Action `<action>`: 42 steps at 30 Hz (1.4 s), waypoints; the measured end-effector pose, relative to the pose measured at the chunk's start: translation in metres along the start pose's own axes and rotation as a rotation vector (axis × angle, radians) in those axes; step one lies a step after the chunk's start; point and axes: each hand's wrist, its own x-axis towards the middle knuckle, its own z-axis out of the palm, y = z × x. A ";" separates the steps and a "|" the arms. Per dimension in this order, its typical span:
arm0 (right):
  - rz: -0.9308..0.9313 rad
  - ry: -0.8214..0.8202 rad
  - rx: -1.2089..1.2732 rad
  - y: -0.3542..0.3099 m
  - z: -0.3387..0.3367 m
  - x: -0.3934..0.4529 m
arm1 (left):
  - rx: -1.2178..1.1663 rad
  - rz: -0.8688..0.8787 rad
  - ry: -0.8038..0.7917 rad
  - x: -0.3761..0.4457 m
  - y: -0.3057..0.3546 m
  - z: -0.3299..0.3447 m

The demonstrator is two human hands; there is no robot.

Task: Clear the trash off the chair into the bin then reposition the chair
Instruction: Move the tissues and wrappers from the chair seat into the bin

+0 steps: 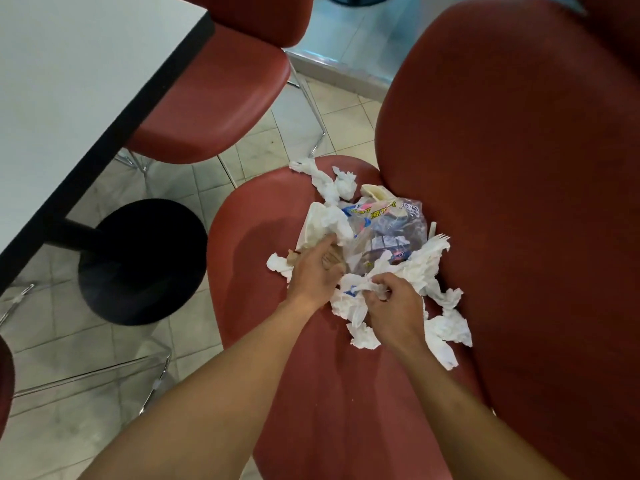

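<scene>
A red chair (277,237) stands below me, its tall backrest (519,168) on the right. On the seat lies a heap of trash: crumpled white napkins (446,327), a clear printed plastic bag (391,230), a white plastic fork (440,239) and a beige scrap (375,194). My left hand (317,271) presses down on the napkins and brown paper at the heap's left edge, fingers curled into them. My right hand (394,306) pinches a crumpled napkin at the heap's near side. No bin is clearly in view.
A white table (69,98) with a black edge and a round black base (142,261) stands to the left. A second red chair (214,98) is tucked under it. A third red seat edge (5,382) shows at far left. Tiled floor (104,358) lies between.
</scene>
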 end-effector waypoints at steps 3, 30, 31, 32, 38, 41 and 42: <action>-0.020 0.013 0.003 0.001 -0.002 -0.003 | 0.035 -0.055 -0.019 0.009 0.001 0.007; -0.188 -0.112 -0.046 -0.115 -0.039 -0.148 | -0.119 -0.199 0.220 -0.193 0.028 -0.136; -0.196 -0.117 -0.040 -0.119 -0.035 -0.160 | -0.143 -0.190 0.230 -0.206 0.027 -0.143; -0.203 -0.124 -0.048 -0.123 -0.031 -0.175 | -0.160 -0.183 0.247 -0.219 0.024 -0.150; -0.217 -0.138 -0.033 -0.134 0.010 -0.261 | -0.252 -0.197 0.299 -0.309 0.005 -0.200; -0.213 -0.119 0.013 -0.135 0.034 -0.305 | -0.260 -0.223 0.305 -0.348 -0.017 -0.223; -0.212 -0.114 0.019 -0.136 0.042 -0.321 | -0.269 -0.236 0.303 -0.362 -0.025 -0.231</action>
